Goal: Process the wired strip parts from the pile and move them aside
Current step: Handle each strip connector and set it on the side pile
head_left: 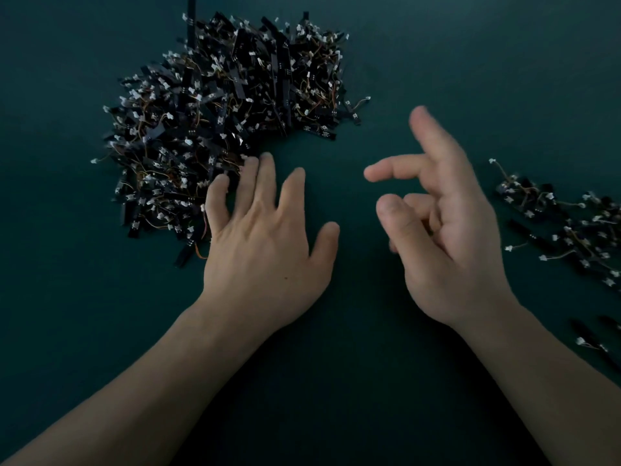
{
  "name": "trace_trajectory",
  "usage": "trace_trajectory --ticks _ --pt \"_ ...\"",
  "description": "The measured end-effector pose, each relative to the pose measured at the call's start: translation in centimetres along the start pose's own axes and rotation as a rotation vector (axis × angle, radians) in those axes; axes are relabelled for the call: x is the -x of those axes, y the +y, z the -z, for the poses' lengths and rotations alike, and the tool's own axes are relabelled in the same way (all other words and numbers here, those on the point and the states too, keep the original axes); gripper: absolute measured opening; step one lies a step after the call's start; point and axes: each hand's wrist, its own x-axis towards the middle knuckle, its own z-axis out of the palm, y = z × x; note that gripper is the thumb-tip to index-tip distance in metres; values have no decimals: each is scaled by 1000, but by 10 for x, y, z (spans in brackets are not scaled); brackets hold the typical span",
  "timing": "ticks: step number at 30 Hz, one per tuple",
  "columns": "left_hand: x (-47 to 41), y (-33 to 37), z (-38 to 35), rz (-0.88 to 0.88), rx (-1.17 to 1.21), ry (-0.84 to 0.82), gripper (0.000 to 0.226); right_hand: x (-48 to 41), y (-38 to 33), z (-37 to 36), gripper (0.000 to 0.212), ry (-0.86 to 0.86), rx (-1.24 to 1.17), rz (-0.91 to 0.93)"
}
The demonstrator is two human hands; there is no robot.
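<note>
A big pile (221,105) of wired strip parts lies on the far left part of the table (336,381). The parts are little black strips with thin wires and small white plugs, all mixed up.

A much smaller heap (571,227) lies at the right edge of the table. These look like the parts that are done and put aside. A few more strips (591,341) lie closer, also at the right edge. The big pile is far bigger than the small heap, so I think most of the work is left to do.

The left hand (265,237) is spread flat with straight fingers. Its fingertips reach the near side of the big pile. It holds nothing, and I cannot tell if it touches a part.

The right hand (447,230) hangs between the pile and the heap. Its fingers are loose and a bit bent, and it holds nothing. It looks blurry.

The table top is dark green and plain. The light is dim. Nothing of the room shows.
</note>
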Motion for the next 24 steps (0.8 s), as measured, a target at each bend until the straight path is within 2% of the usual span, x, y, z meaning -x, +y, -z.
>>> trace_trajectory --ticks 3,6,8,11,15,19,24 --pt "1 -4 2 -49 96 74 64 0 0 0 53 -24 10 -47" --pt "1 -4 1 -205 339 176 35 0 -2 -1 42 -27 4 -78" --pt "3 -1 0 -296 465 224 33 -1 -2 -1 38 -20 -3 -98" --pt "5 1 -2 -290 363 266 42 0 -4 -1 33 -12 11 -118" --pt "4 -3 0 -96 165 144 42 -1 -5 -2 28 -26 119 -188" --pt "6 -3 -1 -144 162 216 20 -4 -7 -3 32 -86 187 -246" --pt "5 -4 -2 -149 208 248 16 -5 -9 -3 34 -159 277 -202"
